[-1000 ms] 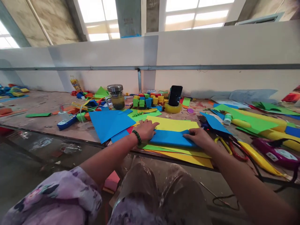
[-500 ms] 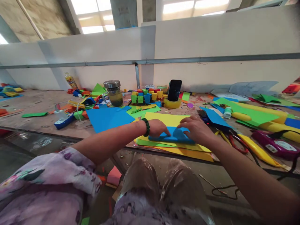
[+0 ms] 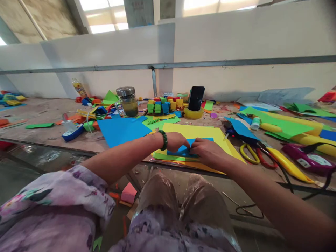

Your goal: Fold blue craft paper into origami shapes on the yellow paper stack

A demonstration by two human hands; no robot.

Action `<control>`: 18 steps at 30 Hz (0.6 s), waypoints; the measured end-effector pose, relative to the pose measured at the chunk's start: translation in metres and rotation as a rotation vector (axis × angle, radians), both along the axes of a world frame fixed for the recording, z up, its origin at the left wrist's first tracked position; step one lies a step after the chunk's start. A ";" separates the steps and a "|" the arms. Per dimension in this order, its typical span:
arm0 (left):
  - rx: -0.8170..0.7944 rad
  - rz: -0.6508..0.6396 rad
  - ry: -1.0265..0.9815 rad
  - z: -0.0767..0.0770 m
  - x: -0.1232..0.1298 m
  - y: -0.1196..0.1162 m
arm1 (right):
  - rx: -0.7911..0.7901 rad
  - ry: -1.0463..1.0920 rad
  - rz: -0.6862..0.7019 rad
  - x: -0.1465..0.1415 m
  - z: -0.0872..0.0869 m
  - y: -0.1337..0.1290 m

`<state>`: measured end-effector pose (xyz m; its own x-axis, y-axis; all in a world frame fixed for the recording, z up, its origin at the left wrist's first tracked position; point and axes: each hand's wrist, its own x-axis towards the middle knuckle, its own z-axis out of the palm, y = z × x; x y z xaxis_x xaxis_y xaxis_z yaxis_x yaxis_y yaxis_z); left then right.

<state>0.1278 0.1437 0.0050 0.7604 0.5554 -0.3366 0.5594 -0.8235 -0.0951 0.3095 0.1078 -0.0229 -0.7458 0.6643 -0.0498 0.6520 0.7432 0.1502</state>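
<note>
A folded blue sheet (image 3: 180, 151) lies on a stack of yellow and green sheets (image 3: 210, 131) at the table's front edge. My left hand (image 3: 177, 141), with a green bead bracelet at the wrist, presses on the blue sheet with its fingers bent together. Close beside it, my right hand (image 3: 206, 148) has its fingers closed at the same blue sheet, fingertips nearly meeting those of my left hand. The exact grip of the fingertips is partly hidden. Left of the stack rests a larger blue sheet (image 3: 122, 131).
Behind the stack stand a glass jar (image 3: 128, 103), small coloured blocks (image 3: 165, 106) and a phone (image 3: 196, 98) on a yellow tape roll (image 3: 193, 113). Scissors (image 3: 266, 158), a yellow cutter (image 3: 288, 166) and a purple power strip (image 3: 307, 158) lie to the right.
My right hand has moved left along the blue sheet towards my left hand, and its fingers have drawn together. The yellow-handled tool at the right is more exposed.
</note>
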 end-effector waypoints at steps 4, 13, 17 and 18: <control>0.009 0.012 0.015 0.001 0.001 -0.003 | 0.046 -0.105 -0.008 -0.007 -0.003 -0.012; -0.012 -0.023 -0.022 -0.007 -0.005 -0.007 | 0.096 0.117 0.010 0.016 -0.021 -0.019; -0.030 -0.020 -0.054 -0.014 -0.009 -0.006 | 0.100 0.174 0.101 0.020 -0.021 -0.015; -0.028 -0.015 -0.053 -0.015 -0.009 -0.006 | 0.111 0.182 0.143 0.020 -0.021 -0.013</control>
